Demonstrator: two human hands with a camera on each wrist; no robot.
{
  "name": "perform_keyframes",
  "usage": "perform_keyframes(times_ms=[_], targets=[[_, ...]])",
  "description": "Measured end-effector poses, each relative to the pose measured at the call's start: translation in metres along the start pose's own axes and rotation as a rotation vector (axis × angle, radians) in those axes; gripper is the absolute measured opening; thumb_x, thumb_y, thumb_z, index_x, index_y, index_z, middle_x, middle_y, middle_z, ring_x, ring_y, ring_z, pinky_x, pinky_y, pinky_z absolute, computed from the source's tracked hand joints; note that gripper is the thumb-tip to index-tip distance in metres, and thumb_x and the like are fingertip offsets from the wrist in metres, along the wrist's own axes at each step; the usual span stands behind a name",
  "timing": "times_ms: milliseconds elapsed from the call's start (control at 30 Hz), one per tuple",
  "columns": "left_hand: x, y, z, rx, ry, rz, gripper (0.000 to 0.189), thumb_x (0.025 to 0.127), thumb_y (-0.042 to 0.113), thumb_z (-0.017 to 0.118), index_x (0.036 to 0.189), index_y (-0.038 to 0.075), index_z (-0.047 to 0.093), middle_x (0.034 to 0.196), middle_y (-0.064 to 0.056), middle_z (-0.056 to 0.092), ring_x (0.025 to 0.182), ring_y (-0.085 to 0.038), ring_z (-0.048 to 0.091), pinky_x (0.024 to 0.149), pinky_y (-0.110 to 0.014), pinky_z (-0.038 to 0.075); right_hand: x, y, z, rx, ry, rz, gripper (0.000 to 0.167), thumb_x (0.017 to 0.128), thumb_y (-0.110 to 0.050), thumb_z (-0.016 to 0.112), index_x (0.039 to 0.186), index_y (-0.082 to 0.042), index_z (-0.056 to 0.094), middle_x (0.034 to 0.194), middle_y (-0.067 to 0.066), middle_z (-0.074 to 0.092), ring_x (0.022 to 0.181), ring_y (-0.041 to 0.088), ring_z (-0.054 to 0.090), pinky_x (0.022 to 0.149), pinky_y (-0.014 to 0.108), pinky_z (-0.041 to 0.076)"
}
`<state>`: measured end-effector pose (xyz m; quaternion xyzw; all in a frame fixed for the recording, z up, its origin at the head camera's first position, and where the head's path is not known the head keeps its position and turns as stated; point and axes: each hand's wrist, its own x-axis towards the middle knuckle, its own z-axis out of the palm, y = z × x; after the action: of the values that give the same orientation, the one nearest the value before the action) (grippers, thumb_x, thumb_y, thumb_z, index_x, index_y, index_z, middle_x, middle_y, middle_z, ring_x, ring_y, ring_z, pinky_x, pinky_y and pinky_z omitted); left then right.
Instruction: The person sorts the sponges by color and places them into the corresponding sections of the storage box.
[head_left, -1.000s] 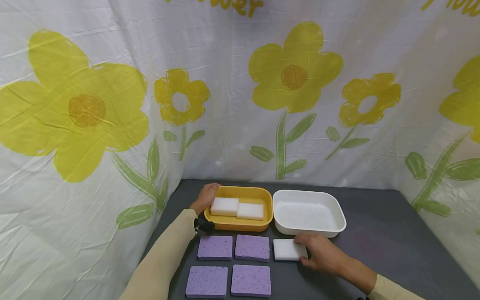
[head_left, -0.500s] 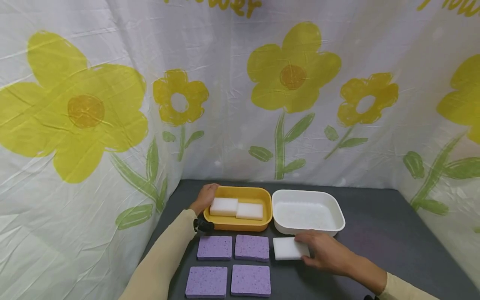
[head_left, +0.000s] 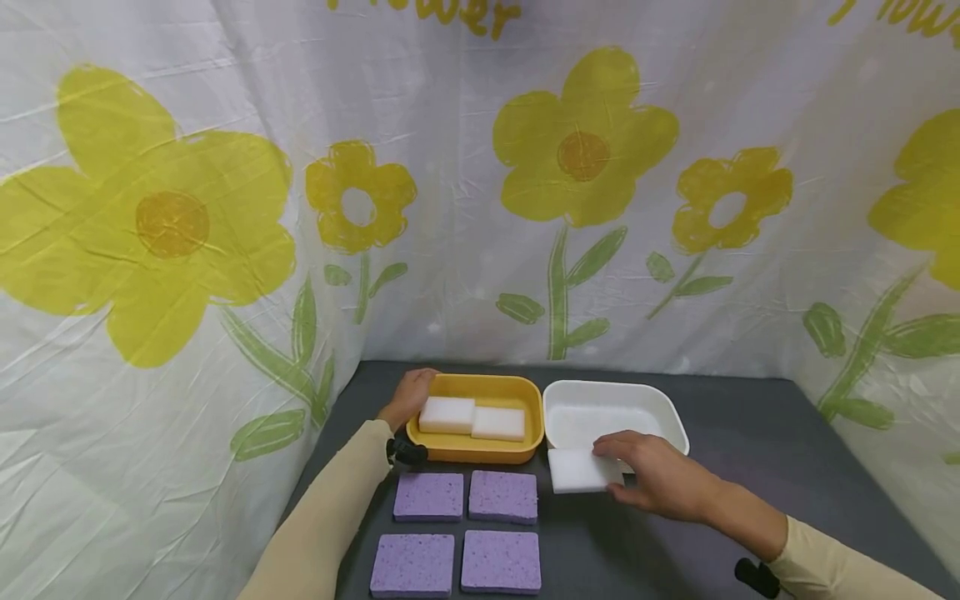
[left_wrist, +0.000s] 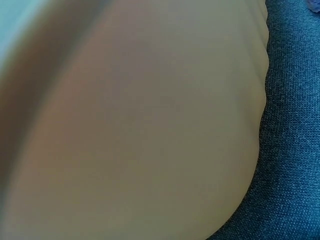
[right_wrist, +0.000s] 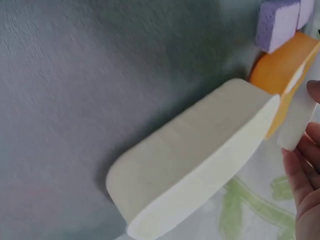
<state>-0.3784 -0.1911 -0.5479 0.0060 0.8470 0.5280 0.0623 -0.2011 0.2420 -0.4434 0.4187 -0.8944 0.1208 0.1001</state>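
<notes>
My right hand [head_left: 663,479] pinches a white sponge [head_left: 581,472] between thumb and fingers. It is raised off the table, overlapping the front wall of the white basin [head_left: 600,407] in the head view. From the right wrist, the same sponge [right_wrist: 295,125] shows at the right edge, beyond the basin's wall [right_wrist: 190,142]. At the left end of the yellow basin [head_left: 487,455], my left hand [head_left: 408,397] grips the side, its fingers around the far corner. Two white sponges [head_left: 447,415] lie inside that basin. The left wrist view shows mostly a blurred basin wall [left_wrist: 145,125].
Several purple sponges [head_left: 427,497] lie in two rows on the dark grey table [head_left: 720,517], in front of the yellow basin. The two basins stand side by side. A white curtain [head_left: 450,275] with yellow flowers hangs behind and at the sides.
My right hand has lifted the white sponge from the table beside the purple ones and carried it forward to the white basin's front edge. The left hand has stayed at the yellow basin.
</notes>
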Motion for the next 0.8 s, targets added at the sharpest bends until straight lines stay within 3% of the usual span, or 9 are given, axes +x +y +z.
perform_keyframes(times_ms=[200,400,800], targets=[[-0.001,-0.001,-0.001,-0.009,-0.004,0.009,0.052,0.12,0.028,0.031,0.152,-0.001,0.06,0.154,-0.024,0.06,0.142,-0.044,0.056,0.124,-0.063,0.04,0.015,0.006,-0.009,-0.013,-0.047,0.005,0.04,0.085,-0.013,0.091,0.121,-0.004,0.075,0.124,0.006,0.078,0.112,0.025,0.075,0.093,0.045,0.063],[0.002,-0.003,0.0,-0.009,-0.019,0.02,0.051,0.121,0.027,0.031,0.154,0.0,0.059,0.16,-0.024,0.055,0.149,-0.045,0.05,0.127,-0.064,0.036,0.028,0.012,-0.01,-0.027,-0.038,-0.007,0.039,0.085,-0.012,0.09,0.119,-0.002,0.075,0.122,0.009,0.078,0.11,0.026,0.076,0.091,0.045,0.063],[0.002,-0.006,-0.001,-0.023,-0.017,0.034,0.051,0.12,0.026,0.031,0.152,-0.002,0.06,0.159,-0.025,0.056,0.148,-0.046,0.051,0.127,-0.065,0.036,0.057,0.021,-0.011,-0.038,-0.075,0.017,0.039,0.086,-0.012,0.091,0.121,-0.001,0.076,0.122,0.012,0.078,0.105,0.028,0.075,0.088,0.044,0.066]])
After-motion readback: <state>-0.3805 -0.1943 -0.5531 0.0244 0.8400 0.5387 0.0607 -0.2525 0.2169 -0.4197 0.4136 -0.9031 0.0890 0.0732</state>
